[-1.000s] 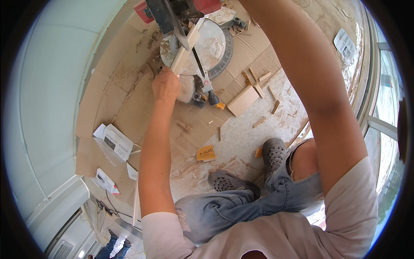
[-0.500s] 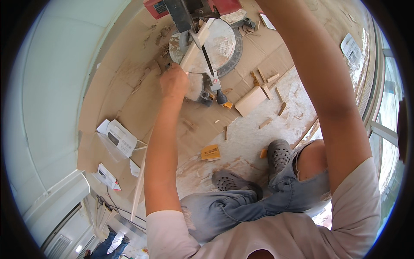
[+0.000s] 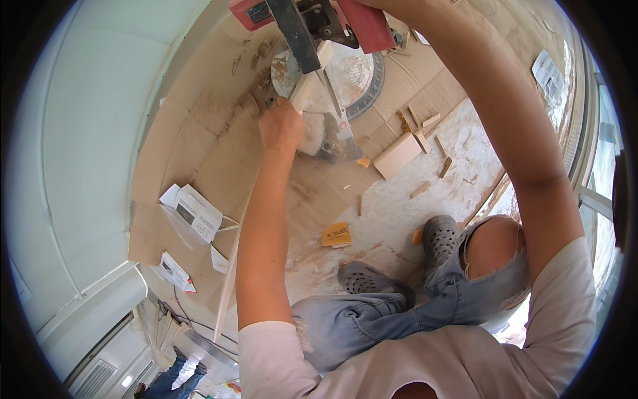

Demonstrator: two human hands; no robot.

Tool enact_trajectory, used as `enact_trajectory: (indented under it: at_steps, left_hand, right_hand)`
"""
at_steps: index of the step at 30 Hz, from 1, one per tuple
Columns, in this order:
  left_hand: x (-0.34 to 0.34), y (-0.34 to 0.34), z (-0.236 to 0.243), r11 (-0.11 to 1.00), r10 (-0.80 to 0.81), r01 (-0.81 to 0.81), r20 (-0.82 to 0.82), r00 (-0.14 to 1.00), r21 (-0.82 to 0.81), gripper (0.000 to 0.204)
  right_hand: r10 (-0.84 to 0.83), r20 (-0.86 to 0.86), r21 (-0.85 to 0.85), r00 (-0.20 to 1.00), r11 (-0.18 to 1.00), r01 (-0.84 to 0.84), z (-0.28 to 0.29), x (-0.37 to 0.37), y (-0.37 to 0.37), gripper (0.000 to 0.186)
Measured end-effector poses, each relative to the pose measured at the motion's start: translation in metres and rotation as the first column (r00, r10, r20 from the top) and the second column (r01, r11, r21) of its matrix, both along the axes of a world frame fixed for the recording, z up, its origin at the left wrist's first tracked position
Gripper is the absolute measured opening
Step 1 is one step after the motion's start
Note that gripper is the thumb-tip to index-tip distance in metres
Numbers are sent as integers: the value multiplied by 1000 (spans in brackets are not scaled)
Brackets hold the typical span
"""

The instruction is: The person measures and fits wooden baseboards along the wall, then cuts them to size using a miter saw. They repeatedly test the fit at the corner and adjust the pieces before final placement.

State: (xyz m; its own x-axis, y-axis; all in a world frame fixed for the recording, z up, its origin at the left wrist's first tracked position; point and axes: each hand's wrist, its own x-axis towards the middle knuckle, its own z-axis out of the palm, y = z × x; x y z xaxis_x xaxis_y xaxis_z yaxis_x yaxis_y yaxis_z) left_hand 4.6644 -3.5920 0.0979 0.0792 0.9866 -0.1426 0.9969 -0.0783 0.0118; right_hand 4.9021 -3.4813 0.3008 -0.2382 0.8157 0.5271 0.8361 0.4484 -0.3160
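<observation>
A miter saw with a red housing (image 3: 367, 30), dark head and round, dust-covered turntable (image 3: 353, 74) stands at the top of the view. A pale wood strip (image 3: 308, 90) lies across its base, under the dark head. My left hand (image 3: 281, 125) is closed around the strip's near part, beside the saw base. A long pale strip (image 3: 226, 299) shows beyond my left forearm and looks like the same piece, though the arm hides the join. My right arm reaches to the red housing, where my right hand (image 3: 380, 3) is mostly cut off by the upper edge; its fingers are hidden.
Cardboard (image 3: 199, 126) covers the floor under the saw. Wood offcuts and a wider block (image 3: 397, 156) lie right of it. White packages (image 3: 194, 211) and a yellow piece (image 3: 336, 234) lie nearer. Grey clogs (image 3: 372, 278) are on my feet. Another person's legs (image 3: 174, 379) show lower left.
The saw head has come down over the wood strip, and my right arm has moved with it. A dusty haze now blurs the saw's near end. My left hand stays on the strip.
</observation>
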Motion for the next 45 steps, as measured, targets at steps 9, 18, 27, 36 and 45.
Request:
enact_trajectory:
  at_steps: [9, 18, 27, 36, 45]
  left_hand:
    - [-6, -3, 2, 1000, 21, -22, -15, 1000, -21, 36]
    - [7, 1, 2, 998, 31, -30, 20, 999, -47, 35]
    - [10, 1, 8, 993, 67, -66, 9, 998, -94, 36]
    - [3, 0, 7, 998, 39, -37, 42, 998, -41, 35]
    - [-7, -2, -7, 999, 4, -4, 9, 1000, 45, 37]
  right_hand:
    - [-106, -410, -373, 906, 926, -61, 12, -6, -75, 47]
    - [-100, -470, -279, 877, 960, -40, -46, 3, -123, 41]
    - [63, -460, -11, 886, 997, -77, -100, 6, -151, 46]
    - [127, -37, 155, 991, 981, -119, 7, 4, 13, 33]
    - [-34, -540, -435, 841, 867, -244, 43, -8, 181, 45]
